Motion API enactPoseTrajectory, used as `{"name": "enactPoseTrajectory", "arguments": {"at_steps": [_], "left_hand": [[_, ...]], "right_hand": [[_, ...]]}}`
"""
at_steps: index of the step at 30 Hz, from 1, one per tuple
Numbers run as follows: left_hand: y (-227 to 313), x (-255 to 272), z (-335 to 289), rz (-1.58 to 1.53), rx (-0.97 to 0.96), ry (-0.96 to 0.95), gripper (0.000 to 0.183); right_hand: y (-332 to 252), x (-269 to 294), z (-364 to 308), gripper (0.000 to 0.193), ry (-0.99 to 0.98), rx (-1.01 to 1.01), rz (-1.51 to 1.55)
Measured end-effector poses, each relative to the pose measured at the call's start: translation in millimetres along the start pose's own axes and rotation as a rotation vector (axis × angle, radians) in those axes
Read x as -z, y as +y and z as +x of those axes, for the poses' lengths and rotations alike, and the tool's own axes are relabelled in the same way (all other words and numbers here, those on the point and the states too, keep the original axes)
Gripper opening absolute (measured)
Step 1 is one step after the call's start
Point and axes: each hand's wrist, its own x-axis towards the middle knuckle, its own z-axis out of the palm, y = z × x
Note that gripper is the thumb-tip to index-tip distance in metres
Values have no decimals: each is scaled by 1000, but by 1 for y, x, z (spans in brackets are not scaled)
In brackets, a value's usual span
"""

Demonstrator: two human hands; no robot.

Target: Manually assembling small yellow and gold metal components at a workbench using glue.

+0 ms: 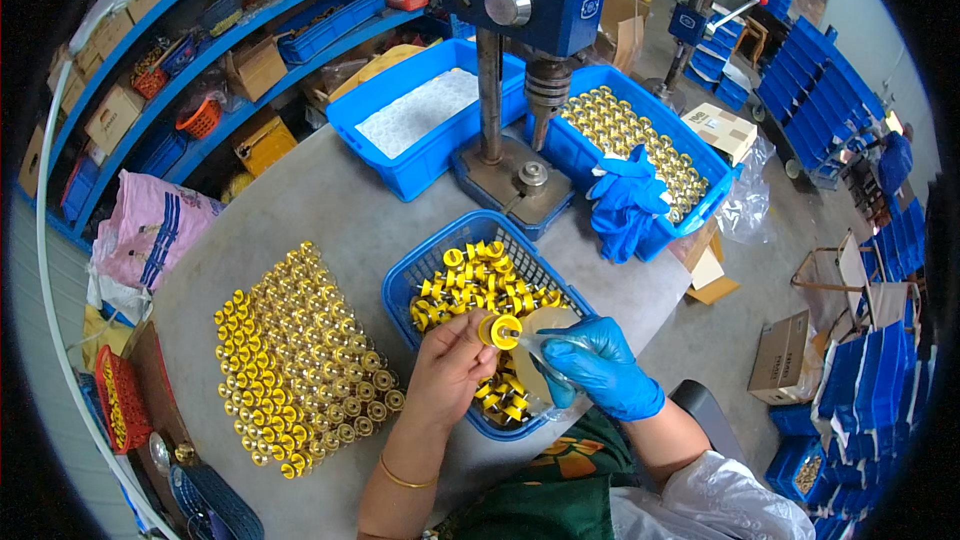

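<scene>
Between the fingertips of my bare left hand (447,365) is a small round yellow cap (500,332), its open face turned to the right. My right hand (605,368), in a blue glove, is closed around a translucent, pale squeeze bottle (548,323). The bottle's narrow tip is at the cap's face; whether they touch I cannot tell. Both hands are above a blue plastic basket (400,285) heaped with yellow caps on dark stems (480,275). Left of it, rows of brass-coloured fittings (310,325) stand on the grey table, the leftmost ones topped with yellow.
Behind the basket stands a blue bench press (540,5). Beside it are a blue bin (400,185) with white lining and another bin (655,245) of brass fittings, blue gloves (628,202) over its edge. A red basket (125,410) is at the left table edge; shelves (200,50) line the left.
</scene>
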Motion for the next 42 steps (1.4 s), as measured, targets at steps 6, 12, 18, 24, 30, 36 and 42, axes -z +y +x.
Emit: {"name": "enactPoseTrajectory", "arguments": {"at_steps": [6,12,18,24,30,36,42], "left_hand": [[14,7,2,523,-331,54,9],[33,-18,-7,921,-594,97,10],[20,-25,-10,765,-641,130,22],[5,-18,-13,793,-593,81,22],[2,-18,-9,761,-712,201,18],[2,4,-2,525,-572,184,15],[1,5,1,399,-466,87,15]], "right_hand": [[13,7,-2,33,86,189,107],[-2,-10,15,29,162,178,-109],[-9,-4,8,37,46,21,-145],[-10,-8,6,29,173,44,44],[-8,-19,8,32,244,54,14],[1,-5,2,23,207,163,49],[-4,-3,0,37,56,43,4]]}}
